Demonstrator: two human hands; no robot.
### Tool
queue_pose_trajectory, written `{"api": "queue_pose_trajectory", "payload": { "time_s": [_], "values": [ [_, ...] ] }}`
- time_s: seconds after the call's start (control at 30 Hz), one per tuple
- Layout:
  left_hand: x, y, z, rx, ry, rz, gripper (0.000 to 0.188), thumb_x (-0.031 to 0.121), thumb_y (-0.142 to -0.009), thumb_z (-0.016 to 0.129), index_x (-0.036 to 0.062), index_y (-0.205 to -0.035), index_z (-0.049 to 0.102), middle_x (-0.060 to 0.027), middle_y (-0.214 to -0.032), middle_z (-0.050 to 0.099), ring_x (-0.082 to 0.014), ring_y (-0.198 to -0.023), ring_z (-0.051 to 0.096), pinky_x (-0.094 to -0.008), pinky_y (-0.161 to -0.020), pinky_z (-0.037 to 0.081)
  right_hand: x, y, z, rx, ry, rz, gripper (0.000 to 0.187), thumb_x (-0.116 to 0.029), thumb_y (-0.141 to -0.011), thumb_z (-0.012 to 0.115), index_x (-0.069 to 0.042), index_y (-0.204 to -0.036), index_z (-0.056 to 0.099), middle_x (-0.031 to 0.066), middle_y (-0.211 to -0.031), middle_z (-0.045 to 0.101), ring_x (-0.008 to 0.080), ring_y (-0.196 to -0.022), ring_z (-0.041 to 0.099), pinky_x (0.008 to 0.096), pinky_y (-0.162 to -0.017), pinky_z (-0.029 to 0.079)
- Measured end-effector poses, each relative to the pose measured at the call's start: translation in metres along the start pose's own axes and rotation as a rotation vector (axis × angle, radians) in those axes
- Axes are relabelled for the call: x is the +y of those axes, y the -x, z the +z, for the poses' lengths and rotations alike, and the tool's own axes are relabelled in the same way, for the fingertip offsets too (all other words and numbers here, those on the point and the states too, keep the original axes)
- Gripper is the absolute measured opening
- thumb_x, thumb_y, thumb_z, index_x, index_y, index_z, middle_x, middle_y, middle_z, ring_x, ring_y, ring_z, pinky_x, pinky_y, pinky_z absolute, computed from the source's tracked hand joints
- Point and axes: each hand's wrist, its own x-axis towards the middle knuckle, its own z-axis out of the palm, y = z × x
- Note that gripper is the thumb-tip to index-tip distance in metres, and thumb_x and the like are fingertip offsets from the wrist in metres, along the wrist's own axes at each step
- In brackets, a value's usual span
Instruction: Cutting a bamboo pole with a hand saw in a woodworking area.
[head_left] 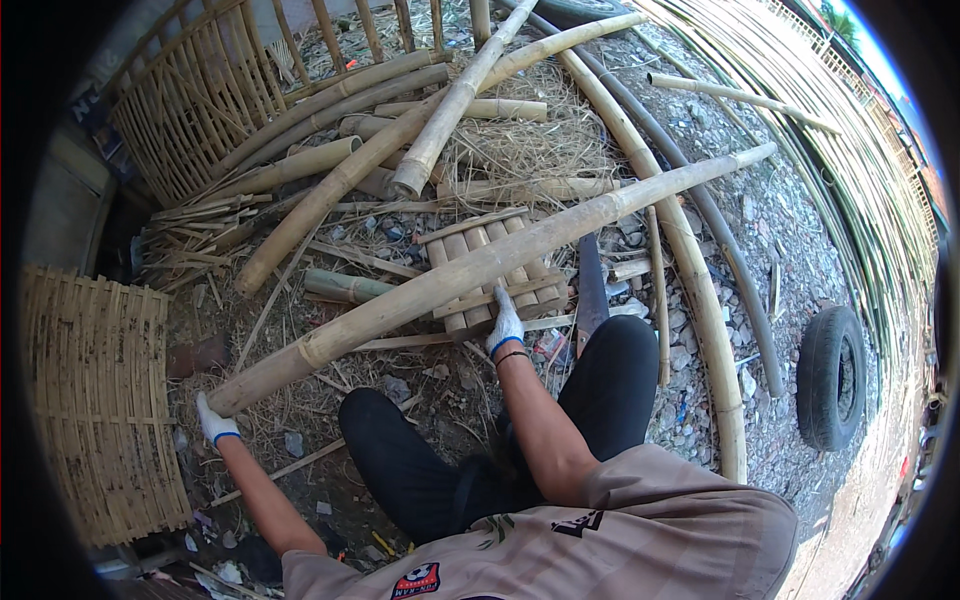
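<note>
A long, thick bamboo pole (pixel 430 290) slants across in front of me, from low on the left up to the right. My left hand (pixel 215 422), in a white glove with a blue cuff, is closed on its near left end. Around the middle of the pole, my right hand (pixel 506 325), gloved the same way, grips its near side from below; some fingers are hidden. Behind and under the pole stands a low slatted bamboo stand (pixel 462 318). A dark handsaw blade (pixel 592 285) is upright just right of the stand.
More bamboo poles (pixel 455 110) lie crossed ahead, over dry shavings (pixel 520 145). A curved pole (pixel 690 250) and a dark pipe (pixel 715 215) run down the right. Farther right are a tyre (pixel 832 378) and many long thin poles (pixel 800 130). A woven bamboo panel (pixel 100 400) stands left.
</note>
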Motion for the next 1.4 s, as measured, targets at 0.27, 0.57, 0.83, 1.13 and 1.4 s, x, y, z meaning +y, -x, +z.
{"api": "queue_pose_trajectory", "payload": {
  "time_s": [0.27, 0.57, 0.83, 1.13, 1.4],
  "values": [
    [0.034, 0.026, -0.032, 0.045, 0.028, 0.007, 0.064, 0.046, -0.088, 0.073, 0.0077, -0.138, 0.058, -0.0132, -0.134, 0.063, -0.0316, -0.120, 0.061, -0.0493, -0.103, 0.047, -0.008, 0.047, 0.005, -0.081, -0.043, 0.162, 0.081, -0.043, -0.076, 0.086, -0.016, -0.143, 0.050, 0.0105, -0.142, 0.053, 0.0366, -0.132, 0.048, 0.0616, -0.105, 0.044],
    [0.044, 0.020, -0.033, 0.034, 0.044, 0.040, 0.061, 0.043, -0.089, 0.073, 0.0081, -0.137, 0.058, -0.0129, -0.134, 0.063, -0.0312, -0.121, 0.061, -0.0488, -0.104, 0.047, -0.016, -0.012, 0.021, -0.292, 0.035, -0.035, 0.041, -0.029, -0.093, 0.072, -0.004, -0.124, 0.061, 0.0173, -0.120, 0.066, 0.0345, -0.111, 0.064, 0.0504, -0.094, 0.055],
    [0.026, -0.015, -0.028, 0.037, 0.052, 0.034, 0.058, 0.043, -0.090, 0.073, 0.0084, -0.134, 0.060, -0.0121, -0.132, 0.065, -0.0306, -0.118, 0.063, -0.0499, -0.100, 0.050, -0.016, 0.051, 0.047, 0.446, 0.377, -0.288, 0.053, -0.050, -0.092, 0.073, -0.002, -0.107, 0.054, 0.0063, -0.081, 0.054, 0.0185, -0.058, 0.054, 0.0347, -0.047, 0.045],
    [-0.026, -0.061, 0.007, -0.039, -0.039, 0.019, 0.061, 0.045, -0.092, 0.073, 0.0087, -0.138, 0.057, -0.0126, -0.136, 0.063, -0.0314, -0.123, 0.060, -0.0509, -0.104, 0.047, -0.032, 0.026, 0.077, -0.242, 0.289, -0.022, 0.074, -0.058, -0.094, 0.066, -0.003, -0.139, 0.044, 0.0212, -0.132, 0.053, 0.0342, -0.105, 0.064, 0.0468, -0.080, 0.057],
    [-0.055, -0.069, -0.002, 0.008, -0.040, 0.018, 0.066, 0.045, -0.089, 0.076, 0.0095, -0.141, 0.054, -0.0149, -0.140, 0.058, -0.0319, -0.126, 0.058, -0.0564, -0.102, 0.046, -0.034, -0.014, 0.096, -0.183, 0.141, -0.078, 0.066, -0.044, -0.092, 0.075, -0.007, -0.140, 0.050, 0.0156, -0.138, 0.055, 0.0319, -0.118, 0.060, 0.0538, -0.097, 0.051]
  ]
}}
